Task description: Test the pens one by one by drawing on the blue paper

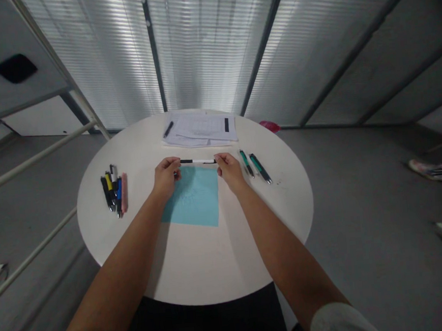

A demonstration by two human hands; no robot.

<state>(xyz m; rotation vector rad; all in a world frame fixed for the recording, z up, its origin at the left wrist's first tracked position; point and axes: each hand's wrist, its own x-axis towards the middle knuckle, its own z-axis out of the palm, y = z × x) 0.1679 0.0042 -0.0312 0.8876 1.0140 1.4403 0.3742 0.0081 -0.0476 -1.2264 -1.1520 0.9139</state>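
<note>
The left fingers (172,165) and right fingers (221,161) pinched the pen (200,161), hiding its ends. The left arm (121,260) hid some paper (198,198); the desk (202,269) extended well past, nearward.

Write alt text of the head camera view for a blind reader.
A left hand and right hand hold a black-and-white pen by its ends near a blue sheet's far edge, on a round white table. Assorted pens lie left, two green pens right, papers behind.

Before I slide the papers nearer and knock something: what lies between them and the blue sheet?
In the head view, a pen, held between the left hand and right hand, shows between the papers and blue sheet.
</note>
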